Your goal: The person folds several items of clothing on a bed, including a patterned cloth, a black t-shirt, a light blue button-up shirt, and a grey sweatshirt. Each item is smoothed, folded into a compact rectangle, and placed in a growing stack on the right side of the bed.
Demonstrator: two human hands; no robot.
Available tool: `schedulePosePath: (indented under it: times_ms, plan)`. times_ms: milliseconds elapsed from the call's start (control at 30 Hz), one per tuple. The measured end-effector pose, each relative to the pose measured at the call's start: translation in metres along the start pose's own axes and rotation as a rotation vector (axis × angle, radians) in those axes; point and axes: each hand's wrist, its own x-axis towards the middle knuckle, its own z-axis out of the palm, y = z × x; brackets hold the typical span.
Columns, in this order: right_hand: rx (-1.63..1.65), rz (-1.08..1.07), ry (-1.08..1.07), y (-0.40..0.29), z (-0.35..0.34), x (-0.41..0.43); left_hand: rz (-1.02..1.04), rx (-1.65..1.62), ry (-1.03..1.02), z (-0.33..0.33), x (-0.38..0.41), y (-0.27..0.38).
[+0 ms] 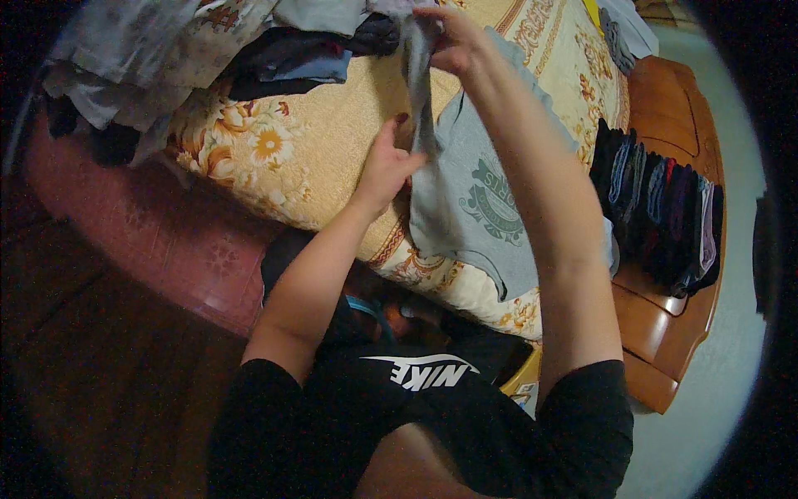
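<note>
A grey shirt [464, 193] with a dark printed emblem and writing lies partly spread on the bed, its left side folded up. At the top of the picture, my right hand [458, 47] pinches a raised strip of this cloth. My left hand [386, 174] is at the shirt's left edge, thumb and forefinger apart, fingertips touching the fabric. Some of its fingers are hidden by the cloth. My right forearm covers part of the shirt's right side.
A floral bedspread [312, 168] lies under the shirt. Dark and blue clothes [293, 62] and a pale patterned heap [143, 50] sit at the far left. Folded garments [654, 206] stand in a row along the wooden headboard [667, 112]. A reddish panel [168, 249] edges the left side.
</note>
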Motion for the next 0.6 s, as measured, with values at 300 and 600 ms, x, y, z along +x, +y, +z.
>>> schedulePosePath:
  times_ms: [300, 600]
  plan:
    - [-0.278, -0.274, -0.160, -0.037, 0.055, -0.051, -0.265, -0.114, -0.419, -0.024, -0.009, 0.032]
    - [-0.827, -0.393, -0.201, -0.007, 0.120, -0.122, 0.131, 0.925, -0.167, -0.043, 0.009, 0.001]
